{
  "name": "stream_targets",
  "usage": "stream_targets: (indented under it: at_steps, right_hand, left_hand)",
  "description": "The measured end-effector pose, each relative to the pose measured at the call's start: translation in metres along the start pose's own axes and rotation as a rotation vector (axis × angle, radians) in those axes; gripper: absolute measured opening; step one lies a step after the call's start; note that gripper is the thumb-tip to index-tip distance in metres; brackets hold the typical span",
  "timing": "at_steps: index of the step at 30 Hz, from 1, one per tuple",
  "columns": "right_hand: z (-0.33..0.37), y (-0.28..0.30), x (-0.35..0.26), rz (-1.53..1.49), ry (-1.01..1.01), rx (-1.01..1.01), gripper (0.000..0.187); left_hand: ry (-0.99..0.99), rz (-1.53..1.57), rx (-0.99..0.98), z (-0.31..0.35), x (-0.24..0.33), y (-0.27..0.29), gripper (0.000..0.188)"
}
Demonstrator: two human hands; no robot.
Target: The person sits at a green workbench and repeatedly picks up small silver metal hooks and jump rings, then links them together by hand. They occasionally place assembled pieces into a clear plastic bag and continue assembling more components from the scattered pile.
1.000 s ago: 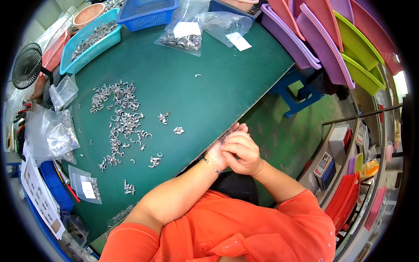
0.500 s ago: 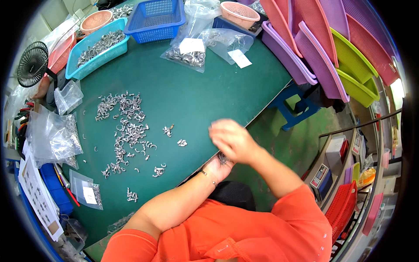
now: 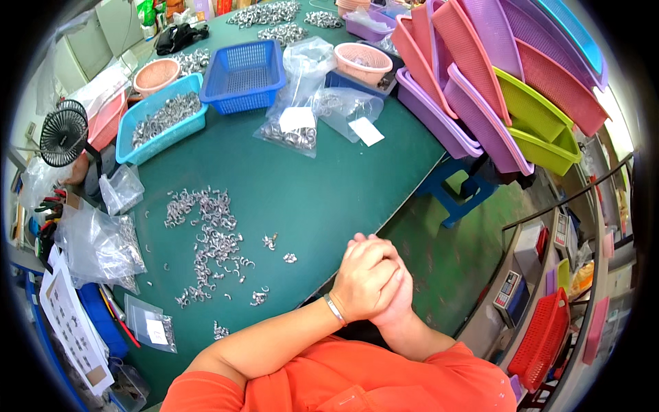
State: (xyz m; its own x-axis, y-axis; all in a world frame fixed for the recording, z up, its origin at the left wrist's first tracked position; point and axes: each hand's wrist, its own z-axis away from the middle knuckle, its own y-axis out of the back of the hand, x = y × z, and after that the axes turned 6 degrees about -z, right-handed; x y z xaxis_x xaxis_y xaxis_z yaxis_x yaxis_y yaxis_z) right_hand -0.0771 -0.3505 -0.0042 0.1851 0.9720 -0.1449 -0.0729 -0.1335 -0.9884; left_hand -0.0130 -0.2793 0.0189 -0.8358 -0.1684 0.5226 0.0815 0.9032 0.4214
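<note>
Over the table's near right edge, my left hand and my right hand are clasped together, fingers wrapped round each other. What lies between the palms is hidden; half a second ago small grey metal parts lay in the left palm. A bracelet circles my left wrist. To the left of the hands, a loose pile of small curved metal parts spreads over the green table. Smaller clusters sit nearer: one group close to my hands, another and a further one toward the front.
At the back stand a turquoise basket of metal parts, a blue basket and clear bags. Stacked coloured baskets fill the back right, above a blue stool. A fan, bags and a printed sheet line the left.
My right hand has come down from above the open left palm, and both hands have closed together. The view has tilted up, showing more of the table's far end.
</note>
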Motion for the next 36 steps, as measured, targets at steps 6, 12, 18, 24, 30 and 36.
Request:
stream_targets:
  at_steps: [6,12,18,24,30,36]
  right_hand:
    - [-0.033,-0.008,0.036,-0.600,-0.245,-0.218,0.033]
    - [-0.174,-0.048,-0.015,-0.035,-0.255,0.277,0.035]
    - [-0.412,-0.093,-0.147,0.283,0.234,0.258,0.039]
    - [-0.462,-0.108,-0.134,0.667,0.483,0.668,0.041]
    - [-0.456,-0.088,-0.149,0.861,0.606,0.766,0.048]
    - [-0.438,-0.034,-0.149,1.063,0.689,0.251,0.033]
  left_hand:
    - [-0.127,0.032,-0.076,-0.036,-0.010,0.044,0.008]
    - [0.136,-0.191,0.120,-0.025,-0.048,0.213,0.007]
    - [0.792,-0.563,0.384,0.104,-0.019,0.337,0.021]
    - [0.949,-0.639,0.607,0.166,0.022,0.343,0.030]
    - [1.002,-0.570,0.658,0.158,0.029,0.327,0.018]
    - [0.967,-0.513,0.608,0.143,0.026,0.327,0.016]
